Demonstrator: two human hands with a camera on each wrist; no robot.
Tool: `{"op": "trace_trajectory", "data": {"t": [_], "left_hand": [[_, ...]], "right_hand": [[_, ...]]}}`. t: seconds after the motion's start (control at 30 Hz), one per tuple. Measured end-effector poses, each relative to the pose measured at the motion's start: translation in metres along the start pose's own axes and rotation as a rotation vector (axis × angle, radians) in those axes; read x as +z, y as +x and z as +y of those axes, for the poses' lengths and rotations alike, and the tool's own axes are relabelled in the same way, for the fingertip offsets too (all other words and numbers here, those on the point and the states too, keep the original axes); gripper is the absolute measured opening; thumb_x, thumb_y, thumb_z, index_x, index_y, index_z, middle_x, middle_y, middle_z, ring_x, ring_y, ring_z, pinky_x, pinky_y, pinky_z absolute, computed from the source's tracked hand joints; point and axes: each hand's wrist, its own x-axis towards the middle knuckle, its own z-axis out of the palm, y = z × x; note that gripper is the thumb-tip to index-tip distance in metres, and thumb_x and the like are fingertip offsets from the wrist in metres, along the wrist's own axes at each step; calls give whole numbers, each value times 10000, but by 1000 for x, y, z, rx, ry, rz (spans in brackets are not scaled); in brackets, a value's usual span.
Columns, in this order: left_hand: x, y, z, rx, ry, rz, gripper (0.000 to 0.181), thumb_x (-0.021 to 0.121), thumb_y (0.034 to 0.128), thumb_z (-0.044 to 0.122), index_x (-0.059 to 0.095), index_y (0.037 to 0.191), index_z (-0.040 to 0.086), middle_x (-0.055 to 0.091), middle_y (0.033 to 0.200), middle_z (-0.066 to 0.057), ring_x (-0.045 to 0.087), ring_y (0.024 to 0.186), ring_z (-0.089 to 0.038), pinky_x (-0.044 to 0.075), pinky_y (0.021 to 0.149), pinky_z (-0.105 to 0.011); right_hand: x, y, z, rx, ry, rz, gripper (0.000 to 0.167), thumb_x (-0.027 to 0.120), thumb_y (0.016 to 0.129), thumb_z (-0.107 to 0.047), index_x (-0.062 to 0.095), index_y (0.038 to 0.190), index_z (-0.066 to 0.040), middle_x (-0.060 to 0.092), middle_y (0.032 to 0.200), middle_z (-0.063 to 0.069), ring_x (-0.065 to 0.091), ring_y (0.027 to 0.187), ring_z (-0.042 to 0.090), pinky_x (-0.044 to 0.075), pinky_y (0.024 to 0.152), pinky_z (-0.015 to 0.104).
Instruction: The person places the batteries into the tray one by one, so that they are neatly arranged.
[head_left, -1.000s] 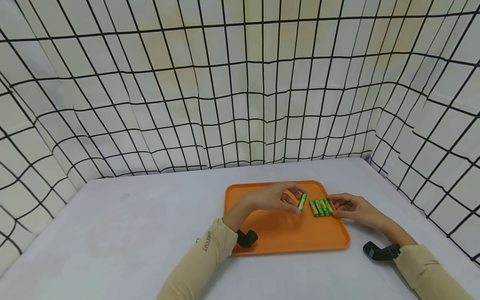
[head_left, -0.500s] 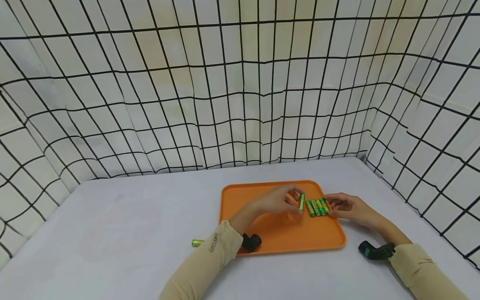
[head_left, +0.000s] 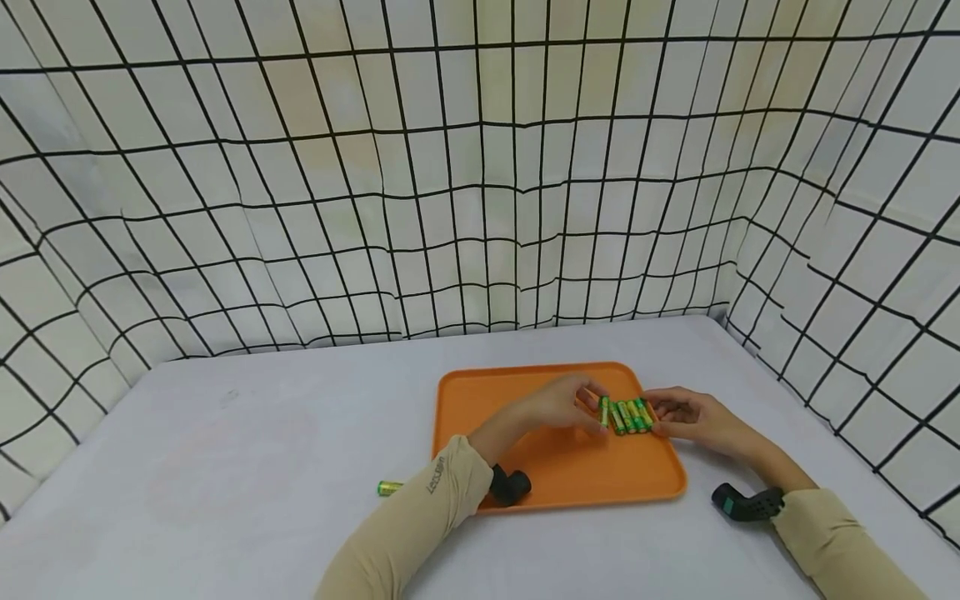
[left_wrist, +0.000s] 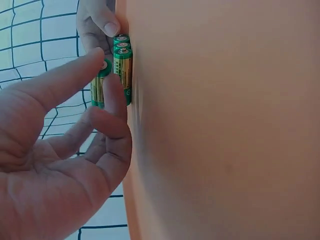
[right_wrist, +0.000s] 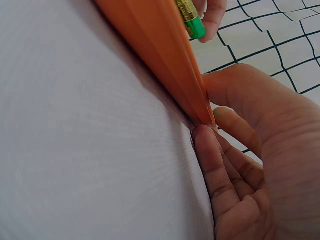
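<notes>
My left hand point(head_left: 562, 404) pinches a green and gold battery point(head_left: 604, 411) between thumb and fingers over the orange tray point(head_left: 540, 467). In the left wrist view this battery point(left_wrist: 98, 87) stands slightly off the tray surface, close to a row of similar batteries point(left_wrist: 123, 62). The row point(head_left: 631, 416) lies side by side at the tray's right part in the head view. My right hand point(head_left: 693, 417) is curled at the tray's right rim beside the row. The right wrist view shows the thumb over the rim and a fingertip outside it; some fingertips are hidden.
Another battery point(head_left: 388, 488) lies on the white table point(head_left: 247, 467), left of the tray and partly hidden by the left sleeve. A white wall with black grid lines point(head_left: 480, 192) encloses the back and sides. Black devices point(head_left: 512, 487) are worn at both wrists.
The left hand has lowered its battery and brought it closer to the row. The loose battery on the table shows more beside the sleeve. The right hand stays at the rim.
</notes>
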Motion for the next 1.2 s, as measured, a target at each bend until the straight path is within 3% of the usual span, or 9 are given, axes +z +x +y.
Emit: {"op": "trace_trajectory", "data": {"t": [0.3,0.67,1.0,1.2], "left_hand": [[5,4,-3,-81,18,51,459,801,818,126,586,1218,63,594,963,-10,557,833,-127,478,704,-223],[9,6,-3,-79,-121,17,416,761,830,42,580,1200,-15,547,888,-30,535,725,-131,496,586,-223],[8,7,0,-85,-63,-2,460,779,822,82,576,1230,22,566,943,-34,531,801,-122,489,638,-215],[6,6,-1,-98,-98,-12,489,770,822,63,549,1256,14,572,973,-48,544,826,-133,512,695,-242]], "right_hand": [[0,0,0,-10,-5,-2,484,699,907,-123,537,1334,39,581,1127,138,555,933,72,496,809,183],[3,-1,0,-16,5,-5,487,695,910,-119,532,1341,39,574,1129,141,553,939,71,494,814,174],[0,0,1,-26,15,-7,479,686,916,-107,529,1345,36,567,1141,147,552,945,67,493,811,172],[1,0,1,-30,14,-5,478,688,915,-108,530,1342,41,568,1132,143,551,941,67,491,808,166]]}}
